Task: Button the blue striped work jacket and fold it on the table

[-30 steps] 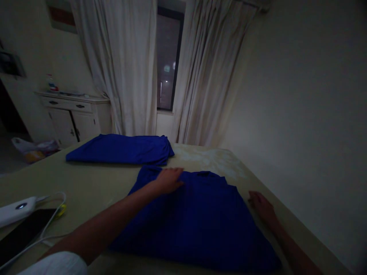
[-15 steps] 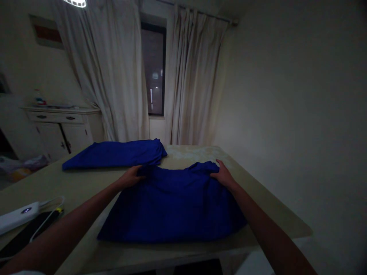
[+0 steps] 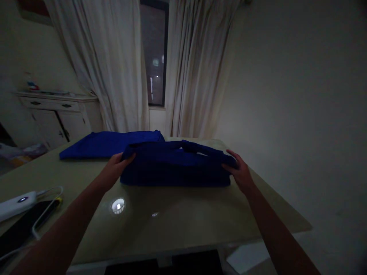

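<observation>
A dark blue garment (image 3: pixel 174 166) lies folded into a long, narrow bundle on the glossy table (image 3: pixel 183 225), with a loose layer arching along its top. My left hand (image 3: pixel 116 170) grips its left end. My right hand (image 3: pixel 238 168) pinches its right end. Behind it, touching it, lies a second folded blue garment (image 3: pixel 100 146). Its right part is hidden behind the bundle.
A white power bank (image 3: pixel 17 205) with a cable and a black phone (image 3: pixel 23 225) lie at the table's left. A light reflection shines on the tabletop. Beyond the table stand a white cabinet (image 3: pixel 54 114) and curtains (image 3: pixel 197 68).
The near garment has changed from a broad flat spread to a narrow folded bundle. Both hands have drawn closer to its ends and hold it there.
</observation>
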Action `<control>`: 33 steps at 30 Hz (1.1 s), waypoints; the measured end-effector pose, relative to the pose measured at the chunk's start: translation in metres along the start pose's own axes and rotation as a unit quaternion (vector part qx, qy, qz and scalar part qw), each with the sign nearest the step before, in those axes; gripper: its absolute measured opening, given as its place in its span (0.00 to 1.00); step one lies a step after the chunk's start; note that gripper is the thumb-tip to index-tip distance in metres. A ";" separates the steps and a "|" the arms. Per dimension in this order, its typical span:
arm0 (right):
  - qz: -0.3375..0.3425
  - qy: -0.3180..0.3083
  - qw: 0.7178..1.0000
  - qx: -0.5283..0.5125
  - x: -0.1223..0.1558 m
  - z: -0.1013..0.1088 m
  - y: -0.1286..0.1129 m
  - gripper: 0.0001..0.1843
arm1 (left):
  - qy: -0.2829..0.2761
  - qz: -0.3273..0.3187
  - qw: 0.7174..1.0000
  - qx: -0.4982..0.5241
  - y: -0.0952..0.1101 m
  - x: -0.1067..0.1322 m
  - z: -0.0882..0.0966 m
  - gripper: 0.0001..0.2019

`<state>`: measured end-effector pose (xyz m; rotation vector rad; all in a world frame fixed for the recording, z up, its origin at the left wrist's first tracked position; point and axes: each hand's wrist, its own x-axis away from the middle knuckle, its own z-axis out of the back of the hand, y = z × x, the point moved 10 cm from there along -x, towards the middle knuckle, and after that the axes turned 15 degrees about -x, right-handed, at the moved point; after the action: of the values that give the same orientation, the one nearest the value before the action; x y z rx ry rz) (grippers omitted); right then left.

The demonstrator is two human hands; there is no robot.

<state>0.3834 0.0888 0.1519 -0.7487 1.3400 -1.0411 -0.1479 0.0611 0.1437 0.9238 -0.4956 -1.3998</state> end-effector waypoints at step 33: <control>0.011 0.164 0.972 0.169 -0.093 -0.058 0.087 0.24 | -0.023 -0.132 0.880 -0.456 -0.001 -0.029 -0.194 0.08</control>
<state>0.3474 0.2149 0.1032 -0.3135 1.3920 -1.3761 -0.0020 0.1385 0.0376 0.1765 0.2884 -1.6576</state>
